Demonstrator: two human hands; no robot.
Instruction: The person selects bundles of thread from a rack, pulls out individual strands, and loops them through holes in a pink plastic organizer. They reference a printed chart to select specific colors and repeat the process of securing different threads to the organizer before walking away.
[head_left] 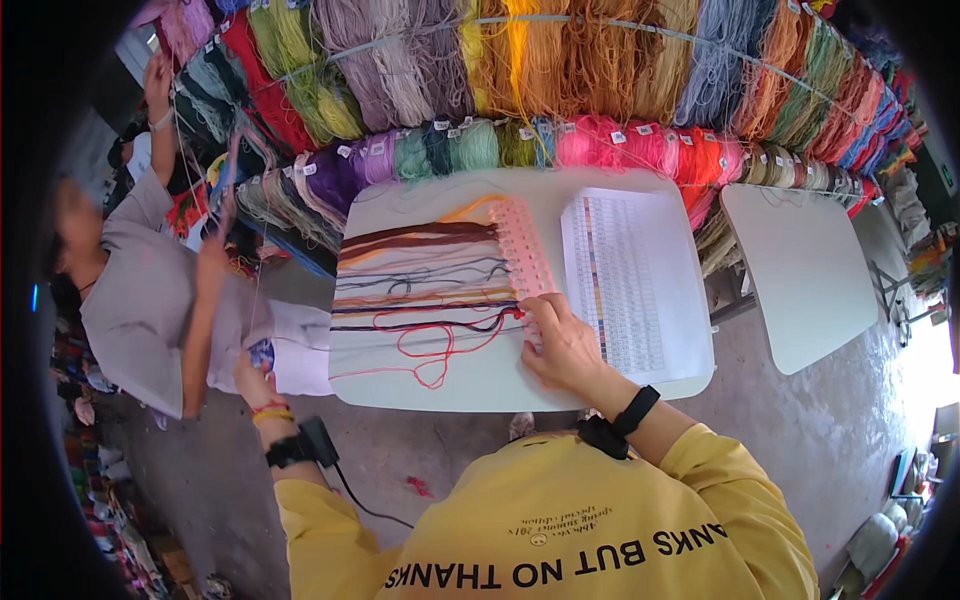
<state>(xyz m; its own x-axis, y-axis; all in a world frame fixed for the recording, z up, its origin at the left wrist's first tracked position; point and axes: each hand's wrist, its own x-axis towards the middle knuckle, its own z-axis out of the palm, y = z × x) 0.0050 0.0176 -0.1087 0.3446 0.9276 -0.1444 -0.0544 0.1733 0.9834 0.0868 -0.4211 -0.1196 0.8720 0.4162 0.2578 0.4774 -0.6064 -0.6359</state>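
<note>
A pink thread card (522,245) with holes along its edges lies on the white table (460,385). Strands of embroidery floss (420,240) in brown, orange, grey, blue and black run leftward from it. My right hand (568,348) is closed at the card's near end, its fingertips pinching the edge beside a bit of red thread. A loose red thread (430,372) loops across the tabletop. Off the table's left edge, my left hand (256,378) is closed around a small dark-blue patterned object (262,353), whose kind I cannot make out.
A printed chart sheet (625,285) lies right of the card. Hanging skeins of coloured thread (600,70) line the far side. Another white table (800,270) stands at right. On the left, a person in a grey top (150,290) handles strands with raised hands.
</note>
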